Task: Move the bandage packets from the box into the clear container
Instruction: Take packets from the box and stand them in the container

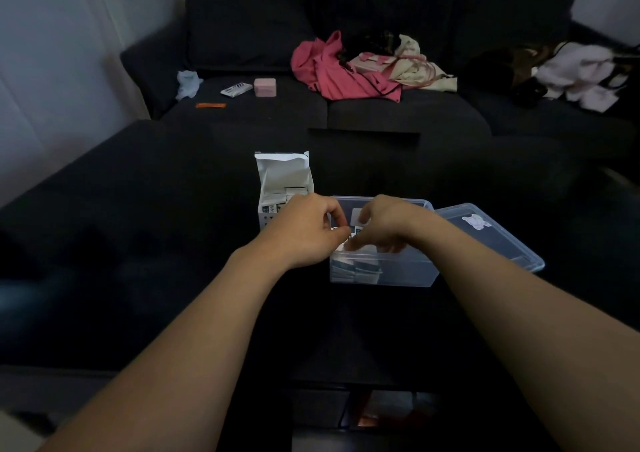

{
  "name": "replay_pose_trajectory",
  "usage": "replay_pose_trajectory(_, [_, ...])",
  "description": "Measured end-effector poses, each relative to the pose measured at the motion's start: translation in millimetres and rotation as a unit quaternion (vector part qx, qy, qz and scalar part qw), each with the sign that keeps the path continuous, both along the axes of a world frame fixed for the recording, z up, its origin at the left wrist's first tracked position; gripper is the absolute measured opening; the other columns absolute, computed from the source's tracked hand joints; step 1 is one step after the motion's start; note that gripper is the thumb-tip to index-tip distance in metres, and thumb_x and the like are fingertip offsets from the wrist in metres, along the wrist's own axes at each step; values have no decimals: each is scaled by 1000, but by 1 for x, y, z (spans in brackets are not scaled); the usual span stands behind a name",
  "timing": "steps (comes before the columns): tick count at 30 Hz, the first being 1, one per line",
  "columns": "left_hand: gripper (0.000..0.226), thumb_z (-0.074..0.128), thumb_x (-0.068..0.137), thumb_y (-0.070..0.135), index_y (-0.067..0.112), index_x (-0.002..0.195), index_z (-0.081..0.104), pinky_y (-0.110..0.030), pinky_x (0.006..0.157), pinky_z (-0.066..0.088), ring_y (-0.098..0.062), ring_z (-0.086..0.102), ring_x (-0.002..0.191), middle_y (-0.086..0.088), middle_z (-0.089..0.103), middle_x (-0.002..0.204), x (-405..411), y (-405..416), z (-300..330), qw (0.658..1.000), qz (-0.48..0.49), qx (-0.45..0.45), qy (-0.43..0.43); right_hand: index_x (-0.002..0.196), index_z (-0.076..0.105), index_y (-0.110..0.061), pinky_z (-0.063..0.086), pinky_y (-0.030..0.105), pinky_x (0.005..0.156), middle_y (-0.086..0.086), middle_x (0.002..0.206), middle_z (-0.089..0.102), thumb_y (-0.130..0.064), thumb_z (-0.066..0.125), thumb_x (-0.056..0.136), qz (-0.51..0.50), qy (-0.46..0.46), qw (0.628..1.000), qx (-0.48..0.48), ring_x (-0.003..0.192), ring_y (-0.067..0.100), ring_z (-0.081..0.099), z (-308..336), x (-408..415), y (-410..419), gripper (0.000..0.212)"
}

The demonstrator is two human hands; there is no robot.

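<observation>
A white cardboard box (pixel 277 188) stands open on the dark surface, with bandage packets showing inside it. Right of it sits the clear container (pixel 408 273), and several bandage packets (pixel 353 268) lie stacked at its left end. My left hand (pixel 304 229) is at the container's left rim, fingers curled, pinching white packets over it. My right hand (pixel 384 226) reaches down into the container, its fingers on the packets there. The hands hide what lies between them.
The container's clear lid (pixel 491 236) leans against its right side. A dark sofa behind holds pink clothing (pixel 332 70), a pink case (pixel 265 87), a small packet (pixel 236 89) and an orange strip (pixel 210 105). A dark flat object (pixel 363 138) lies beyond the box.
</observation>
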State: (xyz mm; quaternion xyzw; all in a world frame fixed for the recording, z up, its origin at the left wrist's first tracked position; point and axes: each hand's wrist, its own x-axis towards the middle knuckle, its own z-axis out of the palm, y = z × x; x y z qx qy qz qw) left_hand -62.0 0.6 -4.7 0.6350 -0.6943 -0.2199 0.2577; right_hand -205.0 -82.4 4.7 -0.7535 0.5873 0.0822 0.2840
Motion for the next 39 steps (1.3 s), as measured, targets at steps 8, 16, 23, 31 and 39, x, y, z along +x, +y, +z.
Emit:
replay_pose_trajectory(8, [8,70,93,31,24,97,70,-25,65,46,-8,60,68,4,63,73,1,-1,0,1000,-3,2,-4,137,49,-7,54,37,88,6,93,47,-32,79,82,-26,17,995,-92,100,26,60,-1,17,14,67])
replay_pose_trajectory(16, [7,70,93,33,27,91,67,-23,61,39,-5,55,66,7,59,72,2,-1,-2,1000,-1,-3,-7,132,51,-9,57,37,86,9,102,50,-26,80,82,-22,7,995,-93,98,26,62,2,15,14,61])
replay_pose_trajectory(23, [7,69,93,34,27,93,66,-23,61,40,-6,56,68,6,60,76,2,0,0,1000,2,5,-2,105,58,-10,60,30,56,12,98,61,-28,81,81,-54,-2,995,-84,77,23,70,10,7,8,38])
replay_pose_trajectory(31, [10,70,93,35,24,94,69,-24,60,39,-7,55,67,5,60,73,2,0,-3,1000,14,-8,-5,123,60,-13,61,33,64,8,95,61,-29,82,79,-69,58,993,-81,76,22,69,6,-16,-3,52])
replay_pose_trajectory(39, [10,70,93,33,23,94,70,-23,60,40,-6,57,66,6,62,71,2,2,-2,1000,18,-7,-6,132,59,-11,55,33,87,9,116,65,-27,71,91,-3,130,991,-36,94,20,64,-14,-16,-16,46])
